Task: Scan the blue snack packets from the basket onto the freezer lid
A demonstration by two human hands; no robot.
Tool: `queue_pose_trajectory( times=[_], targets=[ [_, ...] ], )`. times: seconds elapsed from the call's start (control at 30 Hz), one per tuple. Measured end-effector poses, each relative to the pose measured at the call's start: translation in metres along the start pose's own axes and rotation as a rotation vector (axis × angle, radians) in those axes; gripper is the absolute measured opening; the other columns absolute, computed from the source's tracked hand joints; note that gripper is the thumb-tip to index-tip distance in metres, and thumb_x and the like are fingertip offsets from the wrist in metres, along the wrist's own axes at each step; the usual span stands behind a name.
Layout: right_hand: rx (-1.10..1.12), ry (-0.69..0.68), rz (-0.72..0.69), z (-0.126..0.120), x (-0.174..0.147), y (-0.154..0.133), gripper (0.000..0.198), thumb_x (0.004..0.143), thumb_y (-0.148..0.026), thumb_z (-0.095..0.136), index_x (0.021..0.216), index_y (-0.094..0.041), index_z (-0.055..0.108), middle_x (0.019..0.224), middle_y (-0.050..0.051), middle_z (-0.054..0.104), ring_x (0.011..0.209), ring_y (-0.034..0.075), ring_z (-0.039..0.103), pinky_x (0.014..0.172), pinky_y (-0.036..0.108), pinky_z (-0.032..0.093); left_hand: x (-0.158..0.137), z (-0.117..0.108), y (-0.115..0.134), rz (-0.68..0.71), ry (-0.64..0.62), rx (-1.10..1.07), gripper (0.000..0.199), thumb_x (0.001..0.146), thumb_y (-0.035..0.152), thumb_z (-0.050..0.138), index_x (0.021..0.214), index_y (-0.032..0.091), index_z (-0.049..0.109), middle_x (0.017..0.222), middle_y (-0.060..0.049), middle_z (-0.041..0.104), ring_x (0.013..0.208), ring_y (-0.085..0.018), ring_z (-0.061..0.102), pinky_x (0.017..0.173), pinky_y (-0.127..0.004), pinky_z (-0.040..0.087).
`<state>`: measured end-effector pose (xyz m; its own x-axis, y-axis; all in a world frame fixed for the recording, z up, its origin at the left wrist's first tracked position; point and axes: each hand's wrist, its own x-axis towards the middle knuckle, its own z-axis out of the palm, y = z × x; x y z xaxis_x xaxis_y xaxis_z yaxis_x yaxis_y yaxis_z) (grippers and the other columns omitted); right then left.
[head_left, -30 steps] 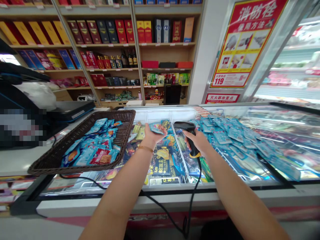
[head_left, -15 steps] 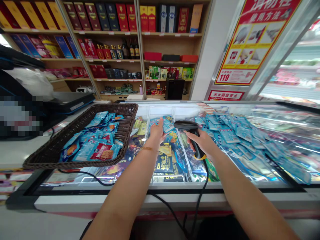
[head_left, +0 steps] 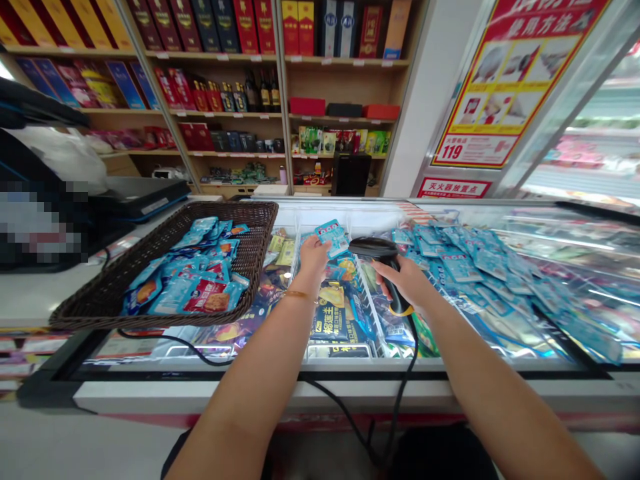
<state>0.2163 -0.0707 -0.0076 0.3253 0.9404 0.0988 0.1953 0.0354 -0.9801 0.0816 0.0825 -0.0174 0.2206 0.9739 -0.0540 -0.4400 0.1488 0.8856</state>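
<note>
My left hand (head_left: 314, 257) pinches a small light-blue snack packet (head_left: 333, 238) by its near edge, above the glass top of a chest freezer. Wrapped round the handle of a black corded barcode scanner (head_left: 374, 248) is my right hand (head_left: 403, 283); the scanner head points left toward the packet, a small gap apart. To the left, a brown wicker basket (head_left: 260, 267) holds a heap of similar blue packets (head_left: 200, 283), one with a red label facing up. Many more blue packets (head_left: 465, 263) lie spread over the glass on the right.
Under the glass of the freezer (head_left: 200, 389) are frozen goods in wire baskets. The scanner's black cable (head_left: 400, 393) hangs over the front edge. A dark counter device (head_left: 145, 197) stands at left; shelves of boxes (head_left: 343, 87) rise behind.
The packet in my left hand has been turned up so its printed face shows more fully beside the scanner head. My right hand keeps hold of the scanner; the view has tilted slightly.
</note>
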Motion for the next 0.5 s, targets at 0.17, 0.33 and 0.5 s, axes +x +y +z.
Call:
queue_pose_trajectory(
  times=[0.17,0.33,0.5],
  targets=[
    [-0.058,-0.039,-0.006,-0.0012,-0.001,-0.0017,0.036,0.083,-0.051,0.067,0.068,-0.021,0.053,0.047,-0.001,0.056,0.036,0.012,0.05,0.039,0.025,0.041,-0.0017,0.0008,0.001,0.048,0.001,-0.01,0.019,0.065,0.004,0.063,0.077,0.018,0.066,0.081,-0.002,0.072,0.08,-0.016,0.067,0.068,-0.023,0.047],
    [-0.091,-0.047,-0.01,-0.0024,-0.0015,-0.0023,0.036,0.085,-0.049,0.064,0.066,-0.021,0.053,0.045,-0.001,0.056,0.035,0.012,0.05,0.04,0.025,0.04,-0.0033,0.0023,0.0022,0.057,0.009,-0.001,0.02,0.065,0.004,0.063,0.077,0.019,0.066,0.084,-0.002,0.073,0.087,-0.018,0.068,0.073,-0.024,0.049],
    [-0.039,-0.013,-0.003,-0.0016,0.0009,-0.0004,0.034,0.082,-0.049,0.069,0.072,-0.021,0.054,0.051,-0.002,0.058,0.036,0.012,0.051,0.038,0.025,0.041,-0.004,0.0011,0.0025,0.051,-0.005,0.016,0.017,0.065,0.004,0.064,0.075,0.018,0.064,0.077,-0.001,0.07,0.08,-0.015,0.066,0.074,-0.025,0.049]
  ],
)
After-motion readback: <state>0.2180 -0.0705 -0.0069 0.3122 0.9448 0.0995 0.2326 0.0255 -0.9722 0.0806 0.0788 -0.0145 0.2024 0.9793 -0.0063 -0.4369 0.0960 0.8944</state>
